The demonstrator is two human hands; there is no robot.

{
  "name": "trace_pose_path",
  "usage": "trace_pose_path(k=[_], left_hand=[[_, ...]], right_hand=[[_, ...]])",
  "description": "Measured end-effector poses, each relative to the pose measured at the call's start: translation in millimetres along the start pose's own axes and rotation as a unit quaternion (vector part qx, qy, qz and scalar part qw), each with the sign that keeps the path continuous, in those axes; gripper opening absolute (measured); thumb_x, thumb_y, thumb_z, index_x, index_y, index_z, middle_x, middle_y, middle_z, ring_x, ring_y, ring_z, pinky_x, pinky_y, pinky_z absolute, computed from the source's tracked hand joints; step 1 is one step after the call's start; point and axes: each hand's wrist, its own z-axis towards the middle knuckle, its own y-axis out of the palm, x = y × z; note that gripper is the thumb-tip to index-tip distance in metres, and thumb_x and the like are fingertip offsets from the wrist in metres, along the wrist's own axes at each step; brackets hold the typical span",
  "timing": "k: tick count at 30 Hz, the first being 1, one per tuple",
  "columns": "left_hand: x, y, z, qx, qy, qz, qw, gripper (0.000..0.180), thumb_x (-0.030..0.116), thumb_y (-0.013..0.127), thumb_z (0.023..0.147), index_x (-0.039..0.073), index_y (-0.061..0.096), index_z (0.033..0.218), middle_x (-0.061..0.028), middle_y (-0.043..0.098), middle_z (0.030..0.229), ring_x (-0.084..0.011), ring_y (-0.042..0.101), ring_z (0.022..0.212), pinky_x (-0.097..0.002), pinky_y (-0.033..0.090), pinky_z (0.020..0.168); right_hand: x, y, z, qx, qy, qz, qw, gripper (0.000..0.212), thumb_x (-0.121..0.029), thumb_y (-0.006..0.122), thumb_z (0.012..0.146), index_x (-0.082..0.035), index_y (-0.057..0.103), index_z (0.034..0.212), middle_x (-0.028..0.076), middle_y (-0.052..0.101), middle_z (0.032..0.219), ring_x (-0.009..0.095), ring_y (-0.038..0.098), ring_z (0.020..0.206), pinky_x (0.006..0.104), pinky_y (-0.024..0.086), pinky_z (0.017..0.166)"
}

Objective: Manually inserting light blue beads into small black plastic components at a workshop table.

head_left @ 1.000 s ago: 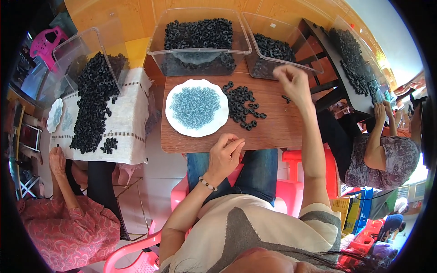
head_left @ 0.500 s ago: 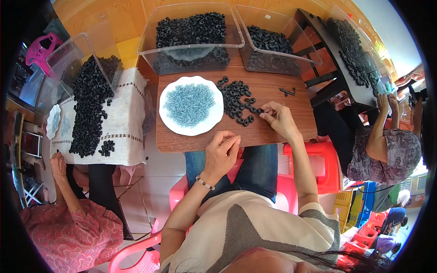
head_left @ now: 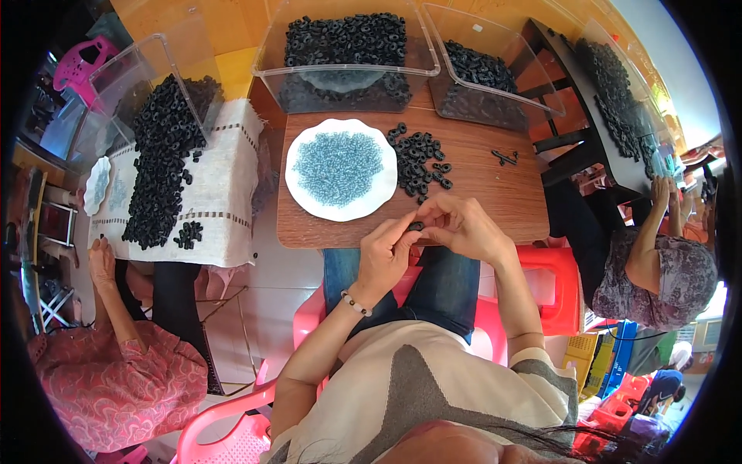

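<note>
At the near edge of the table, my two hands meet around a small black ring-like part (head_left: 416, 226). My right hand (head_left: 466, 228) pinches it from the right. From the left, the closed thumb and forefinger of my left hand (head_left: 384, 251) press against the same part; whether they also hold something tiny is hidden. Beyond my hands lies a loose pile of similar black parts (head_left: 417, 158). To its left, a white scalloped plate (head_left: 292, 179) holds a heap of small, clear blue-grey beads (head_left: 340, 168).
Clear plastic bins (head_left: 345, 71) of black parts line the far side of the brown table (head_left: 495, 193). Some thin dark pieces (head_left: 505, 157) lie at right. People sit at tables on both sides: a hand (head_left: 101, 263) at left, a person (head_left: 657, 255) at right.
My right hand has picked a black part from the pile's near edge and brought it left and nearer to my left hand. The hands, apart before, now meet. The whole view has shifted slightly.
</note>
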Motion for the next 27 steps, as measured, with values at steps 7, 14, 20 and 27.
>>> trace_pose_path(k=[7,14,20,27], left_hand=[[2,2,1,0.031,-0.086,-0.078,0.993,0.024,0.012,0.069,0.101,0.0,0.074,0.121,-0.012,0.07,0.087,-0.0192,0.072,0.078,-0.0304,0.054,0.064],[4,3,2,0.027,-0.023,-0.02,0.999,0.024,0.011,0.069,0.098,0.0,0.075,0.119,-0.0122,0.068,0.091,-0.0196,0.067,0.07,-0.0309,0.053,0.06],[9,0,1,0.018,-0.049,-0.019,0.998,0.026,0.011,0.074,0.095,0.0,0.075,0.118,-0.012,0.069,0.093,-0.0181,0.067,0.067,-0.0298,0.053,0.061],[7,2,0,0.024,-0.054,-0.01,0.998,0.026,0.012,0.074,0.096,-0.001,0.074,0.119,-0.0134,0.072,0.09,-0.0169,0.067,0.066,-0.03,0.053,0.061]], right_hand=[[14,-4,41,0.045,-0.023,0.004,0.999,0.019,-0.006,0.077,0.091,-0.002,0.074,0.11,0.008,0.074,0.094,0.015,0.068,0.089,0.0292,0.053,0.075],[25,17,92,0.046,-0.175,-0.162,0.97,0.016,-0.007,0.079,0.087,-0.005,0.077,0.103,0.011,0.073,0.093,0.032,0.063,0.096,0.0421,0.051,0.088],[22,26,110,0.08,-0.181,-0.173,0.965,0.023,-0.007,0.079,0.085,-0.008,0.077,0.108,0.011,0.071,0.098,0.032,0.062,0.101,0.043,0.052,0.088],[32,35,120,0.094,-0.198,-0.206,0.954,0.015,-0.009,0.076,0.086,-0.009,0.075,0.101,0.013,0.072,0.095,0.035,0.063,0.096,0.0447,0.054,0.081]])
